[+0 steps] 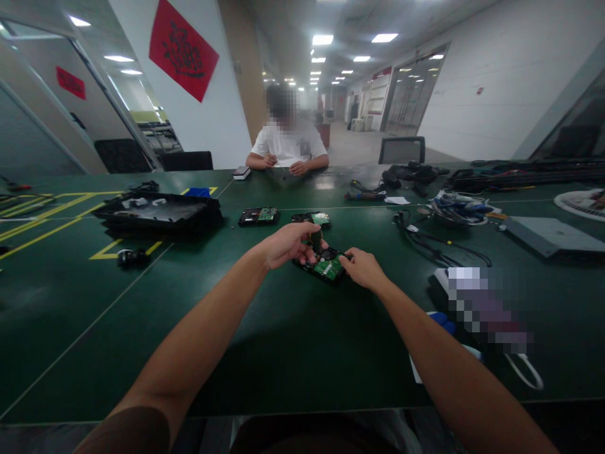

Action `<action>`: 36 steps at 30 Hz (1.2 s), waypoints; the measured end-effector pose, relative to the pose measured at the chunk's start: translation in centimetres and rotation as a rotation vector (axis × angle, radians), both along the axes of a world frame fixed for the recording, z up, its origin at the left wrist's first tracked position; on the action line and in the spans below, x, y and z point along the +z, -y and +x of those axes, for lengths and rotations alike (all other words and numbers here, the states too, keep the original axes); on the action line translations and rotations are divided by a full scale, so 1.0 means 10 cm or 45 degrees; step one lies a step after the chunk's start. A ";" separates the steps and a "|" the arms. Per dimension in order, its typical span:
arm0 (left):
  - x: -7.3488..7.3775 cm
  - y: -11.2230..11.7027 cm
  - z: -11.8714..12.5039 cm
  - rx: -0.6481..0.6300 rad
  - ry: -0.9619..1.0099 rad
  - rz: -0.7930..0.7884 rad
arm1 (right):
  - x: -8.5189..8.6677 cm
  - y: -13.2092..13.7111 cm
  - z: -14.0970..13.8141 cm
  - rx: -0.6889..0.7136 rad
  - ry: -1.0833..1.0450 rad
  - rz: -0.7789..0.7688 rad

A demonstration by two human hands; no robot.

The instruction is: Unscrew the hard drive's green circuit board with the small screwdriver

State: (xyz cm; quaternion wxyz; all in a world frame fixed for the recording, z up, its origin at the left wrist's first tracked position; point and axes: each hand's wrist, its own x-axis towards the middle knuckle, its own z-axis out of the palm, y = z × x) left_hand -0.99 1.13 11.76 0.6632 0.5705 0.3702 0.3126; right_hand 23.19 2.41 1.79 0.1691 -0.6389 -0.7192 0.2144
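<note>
Your left hand (293, 244) pinches a dark, roughly upright tool (316, 238) over the green-boarded drive (329, 271), hiding part of it; the tool's tip is hard to make out. The drive lies on the table (283, 347), its right edge pinched by your right hand (365, 267).

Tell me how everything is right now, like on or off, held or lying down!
Ceiling light: on
Front hard drive: on the table, green circuit board facing up
Left hand: holding a dark tool handle
Right hand: gripping the front drive's edge
Back left hard drive: lying flat
Black tray: open side up
Black cable: loose, unbundled
</note>
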 end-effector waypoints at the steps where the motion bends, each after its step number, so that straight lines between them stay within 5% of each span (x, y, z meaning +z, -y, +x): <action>1: 0.00 0.00 0.00 -0.008 0.009 -0.012 | -0.01 0.00 0.00 -0.003 -0.001 0.000; 14: 0.02 -0.01 -0.01 0.254 -0.037 0.054 | -0.03 -0.02 0.00 -0.005 -0.006 -0.011; 22: 0.00 -0.02 0.00 0.209 -0.068 0.134 | -0.02 -0.02 0.00 -0.004 0.014 0.005; 30: 0.01 0.03 0.06 0.105 0.076 -0.039 | -0.04 -0.02 0.01 -0.001 -0.033 0.003; 36: 0.02 0.00 0.01 0.191 -0.010 0.059 | -0.03 -0.02 0.00 -0.019 -0.011 -0.004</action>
